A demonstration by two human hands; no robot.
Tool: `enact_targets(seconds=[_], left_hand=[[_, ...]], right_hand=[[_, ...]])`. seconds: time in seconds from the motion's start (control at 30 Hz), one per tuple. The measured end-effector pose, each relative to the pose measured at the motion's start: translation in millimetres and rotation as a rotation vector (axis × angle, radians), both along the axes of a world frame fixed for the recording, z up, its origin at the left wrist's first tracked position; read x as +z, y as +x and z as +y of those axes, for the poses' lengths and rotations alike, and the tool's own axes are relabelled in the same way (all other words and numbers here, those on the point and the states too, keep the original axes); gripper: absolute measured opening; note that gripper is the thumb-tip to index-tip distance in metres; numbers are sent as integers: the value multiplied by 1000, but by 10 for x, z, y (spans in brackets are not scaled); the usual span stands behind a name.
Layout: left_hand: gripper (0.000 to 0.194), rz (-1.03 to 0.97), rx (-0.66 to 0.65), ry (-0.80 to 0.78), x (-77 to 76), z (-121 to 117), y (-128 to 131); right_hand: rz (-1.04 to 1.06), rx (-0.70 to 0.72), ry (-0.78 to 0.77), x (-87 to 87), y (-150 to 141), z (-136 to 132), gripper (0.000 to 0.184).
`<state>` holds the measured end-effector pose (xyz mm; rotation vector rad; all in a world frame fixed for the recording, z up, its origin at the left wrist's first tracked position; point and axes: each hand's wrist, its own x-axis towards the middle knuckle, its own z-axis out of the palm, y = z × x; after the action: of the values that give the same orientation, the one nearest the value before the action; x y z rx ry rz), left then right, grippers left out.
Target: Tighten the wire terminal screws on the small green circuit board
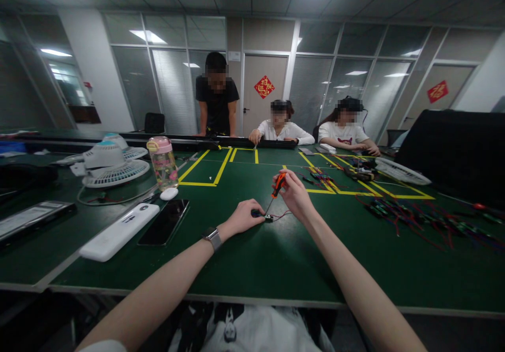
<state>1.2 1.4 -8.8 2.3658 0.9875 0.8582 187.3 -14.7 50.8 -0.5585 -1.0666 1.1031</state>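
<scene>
An orange-and-black screwdriver [279, 184] is gripped by its handle in my right hand [292, 191]. Its thin shaft slants down to the left, and the tip meets a small circuit board [269, 218] on the green table. My left hand [249, 215], with a watch on the wrist, has its fingers closed on the board's left end, pressing it to the tabletop. Thin red wires [282, 214] run from the board to the right. The fingertips partly hide the board, so its details are too small to tell.
To the left are a phone [164, 222], a long white device [120, 232], a pink-lidded bottle [163, 162] and white fans [116, 163]. Bundles of wired boards [426, 218] lie at right. Yellow tape [197, 184] marks the table. Three people are across it.
</scene>
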Motion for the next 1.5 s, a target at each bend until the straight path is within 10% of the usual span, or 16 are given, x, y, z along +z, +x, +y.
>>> enact_targets(seconds=[1.5], left_hand=[[8,-10,-7,41,-35,26,10]], right_hand=[[3,-12,10,5,4,2,30]])
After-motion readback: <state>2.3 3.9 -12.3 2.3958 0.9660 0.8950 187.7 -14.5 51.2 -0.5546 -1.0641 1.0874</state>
